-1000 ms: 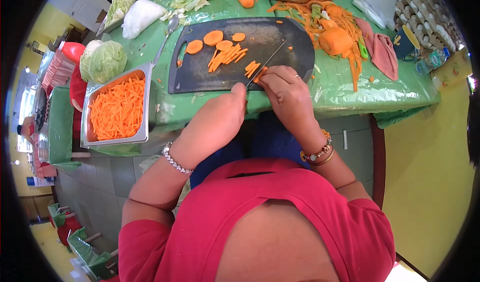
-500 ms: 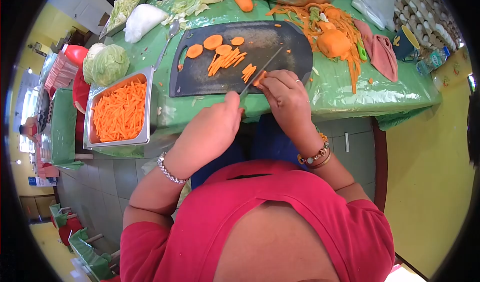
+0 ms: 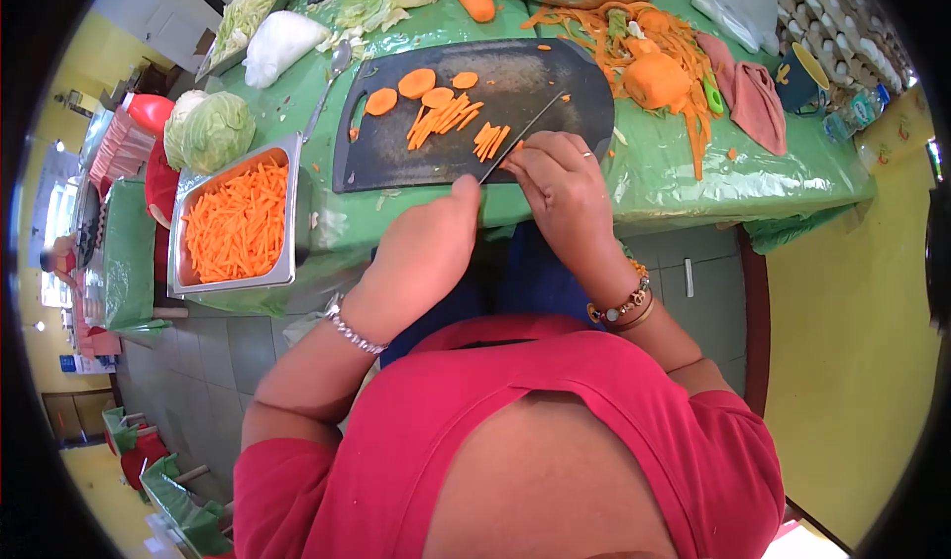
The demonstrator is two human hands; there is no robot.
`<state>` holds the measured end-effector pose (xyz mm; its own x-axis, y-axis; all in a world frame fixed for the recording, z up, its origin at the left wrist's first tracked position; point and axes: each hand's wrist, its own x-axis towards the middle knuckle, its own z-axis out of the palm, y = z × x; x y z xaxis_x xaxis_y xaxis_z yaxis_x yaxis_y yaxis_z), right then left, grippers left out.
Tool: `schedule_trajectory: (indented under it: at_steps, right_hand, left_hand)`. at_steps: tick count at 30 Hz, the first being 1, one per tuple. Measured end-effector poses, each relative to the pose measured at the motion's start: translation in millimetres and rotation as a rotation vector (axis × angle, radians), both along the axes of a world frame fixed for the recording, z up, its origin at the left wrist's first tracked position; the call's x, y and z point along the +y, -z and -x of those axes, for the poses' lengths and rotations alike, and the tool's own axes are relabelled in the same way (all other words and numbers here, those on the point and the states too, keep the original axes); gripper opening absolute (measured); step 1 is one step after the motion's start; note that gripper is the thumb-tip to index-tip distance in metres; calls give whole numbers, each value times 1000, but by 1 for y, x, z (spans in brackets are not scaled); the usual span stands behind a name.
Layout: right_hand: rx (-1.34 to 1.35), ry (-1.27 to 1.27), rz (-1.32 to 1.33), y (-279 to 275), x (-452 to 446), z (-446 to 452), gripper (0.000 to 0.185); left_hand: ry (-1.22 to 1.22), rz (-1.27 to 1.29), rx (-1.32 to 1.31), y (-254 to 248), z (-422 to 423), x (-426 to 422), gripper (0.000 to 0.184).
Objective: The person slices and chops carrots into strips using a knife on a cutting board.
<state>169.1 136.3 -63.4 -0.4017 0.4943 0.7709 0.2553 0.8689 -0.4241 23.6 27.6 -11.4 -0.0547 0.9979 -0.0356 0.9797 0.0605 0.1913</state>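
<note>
My left hand (image 3: 424,247) is closed round the handle of a knife (image 3: 530,126), whose blade slants up and right over the dark cutting board (image 3: 391,163). Under the bent fingers of my right hand (image 3: 563,184) a small carrot piece (image 3: 512,163) is pinched beside the blade, mostly hidden. Several thin carrot sticks (image 3: 489,142) lie just left of the knife. Farther left on the board are a larger pile of sticks (image 3: 443,121) and several round carrot slices (image 3: 417,84).
A metal pan (image 3: 295,212) of carrot sticks stands at the table's left edge, with a cabbage (image 3: 217,133) and a spoon (image 3: 340,61) near it. Right of the board lie carrot peelings (image 3: 698,143), a thick carrot chunk (image 3: 655,81), a pink cloth (image 3: 758,113) and a mug (image 3: 800,81).
A few more cut sticks show left of the blade, and the carrot piece under my right fingers looks smaller. The knife has shifted slightly; the whole view has moved a little.
</note>
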Motion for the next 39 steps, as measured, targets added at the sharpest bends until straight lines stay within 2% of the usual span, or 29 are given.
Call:
schedule_trajectory:
  at_steps: [2,8,17,21,23,26,33,39]
  right_hand:
    - [-3,27,-16,2,-3,1,13]
    - [-12,52,-32,7,-2,1,12]
    - [-24,16,-39,-1,-2,2,10]
    - [-10,18,6,4,-3,-2,11]
    - [-15,19,32,4,-5,-3,12]
    - [-37,26,69,2,-6,-1,13]
    - [-41,43,32,4,-5,0,12]
    - [-32,30,22,4,-6,-1,14]
  left_hand:
    - [-40,32,-164,-3,5,-8,19]
    - [17,31,-292,-11,3,-11,24]
    - [8,61,-148,-4,-5,17,18]
    - [22,9,-94,-4,-5,2,14]
    - [-51,34,-221,-7,0,-6,21]
    - [-29,36,-287,-15,2,-8,23]
    - [8,77,-272,-2,1,-1,23]
    - [8,21,-135,7,-6,12,20]
